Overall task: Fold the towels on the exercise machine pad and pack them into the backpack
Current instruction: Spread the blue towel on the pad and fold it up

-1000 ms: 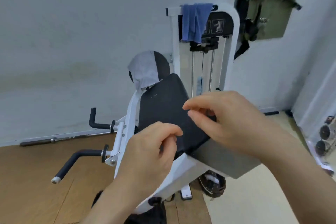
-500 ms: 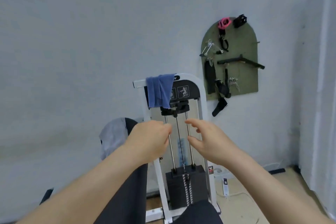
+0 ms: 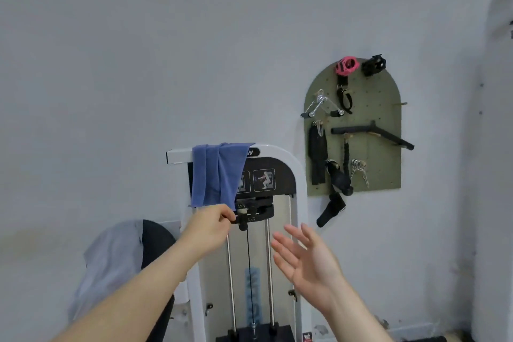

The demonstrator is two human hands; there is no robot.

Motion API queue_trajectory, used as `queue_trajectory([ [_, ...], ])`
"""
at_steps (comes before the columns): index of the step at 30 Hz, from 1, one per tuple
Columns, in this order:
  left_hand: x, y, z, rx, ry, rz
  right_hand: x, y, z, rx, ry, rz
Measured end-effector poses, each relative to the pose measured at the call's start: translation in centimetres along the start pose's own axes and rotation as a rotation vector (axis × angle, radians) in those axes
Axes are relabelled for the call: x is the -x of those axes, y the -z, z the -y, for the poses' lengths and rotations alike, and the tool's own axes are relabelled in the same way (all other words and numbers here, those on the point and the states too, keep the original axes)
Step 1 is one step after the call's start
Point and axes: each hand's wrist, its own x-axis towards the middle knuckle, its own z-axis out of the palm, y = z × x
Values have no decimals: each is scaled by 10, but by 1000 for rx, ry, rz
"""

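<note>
Towel (image 3: 216,175), machine (image 3: 294,175) top edge: our L hand (image 3: 212,226) pinches its corner, R hand (image 3: 305,258) splayed; yank cd snag bracket (image 3: 258,209).

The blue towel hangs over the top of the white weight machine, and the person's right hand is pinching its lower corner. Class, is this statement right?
Not quite. The blue towel does hang over the top of the white weight machine, but the left hand is pinching its lower corner. The right hand is open and holds nothing. The head view shows this.
</note>
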Motion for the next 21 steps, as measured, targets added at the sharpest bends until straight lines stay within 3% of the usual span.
queue_trajectory([
  [5,-72,-49,13,687,265,-131,-94,-14,23,-88,-34,94],
  [9,-112,-76,31,909,386,-219,-164,-35,48,-12,10,168],
  [17,-217,-119,82,426,317,-167,-305,-84,78,574,148,247],
  [21,-278,-140,88,-83,280,-222,-374,-107,85,904,275,324],
])
